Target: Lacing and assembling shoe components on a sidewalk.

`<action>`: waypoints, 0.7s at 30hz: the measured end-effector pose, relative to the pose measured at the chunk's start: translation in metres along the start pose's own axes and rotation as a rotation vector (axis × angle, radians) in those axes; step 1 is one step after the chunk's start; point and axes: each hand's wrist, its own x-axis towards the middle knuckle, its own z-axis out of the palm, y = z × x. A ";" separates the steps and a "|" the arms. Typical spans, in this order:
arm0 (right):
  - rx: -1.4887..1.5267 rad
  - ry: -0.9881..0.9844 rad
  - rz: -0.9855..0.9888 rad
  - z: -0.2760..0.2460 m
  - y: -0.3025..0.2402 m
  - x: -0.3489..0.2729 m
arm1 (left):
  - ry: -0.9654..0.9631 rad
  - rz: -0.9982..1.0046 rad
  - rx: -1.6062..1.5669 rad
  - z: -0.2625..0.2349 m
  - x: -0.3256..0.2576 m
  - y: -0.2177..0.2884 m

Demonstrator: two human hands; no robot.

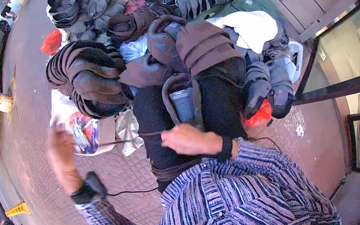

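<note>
- The left hand (60,148) is raised out to the side, blurred, fingers pinched narrow around the end of a dark thread (118,141); the thread runs taut from it across to the right.
- Just beyond that hand, on the paving, lies a white bag (80,133) with small tools and a red patch showing inside it.
- A pale crumpled cloth (128,129) lies under the line of the thread.
- The brown padded shoe (183,100) sits on the person's dark lap, opening upward, with a grey lining inside. It is just above the right hand and in the middle of the view.
- The right hand (189,140) rests on the lap below the shoe, fingers curled close where the thread ends; whether it pinches a needle I cannot tell.
- Behind the shoe a heap of brown and grey padded shoes (89,75) crowds the ground, blocking the space ahead.
- A white cloth (252,29) lies on the heap further right.
- A red plastic bag (259,116) lies beside the person's right knee, under a grey shoe (279,87).
</note>
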 end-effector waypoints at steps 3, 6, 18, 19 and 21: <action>-0.037 -0.078 -0.171 0.037 -0.011 -0.019 | -0.176 -0.239 0.065 0.109 -0.028 -0.041; -0.002 -0.045 -0.200 0.029 -0.031 -0.031 | -0.282 -0.208 0.260 0.151 -0.051 -0.076; -0.055 0.282 0.078 -0.044 0.051 -0.047 | -0.457 0.105 0.707 0.183 -0.074 -0.107; 0.025 0.198 0.154 -0.048 0.051 -0.044 | -0.486 0.035 0.701 0.181 -0.074 -0.104; 0.162 0.022 0.309 -0.060 0.049 -0.037 | -0.515 -0.038 0.698 0.179 -0.075 -0.104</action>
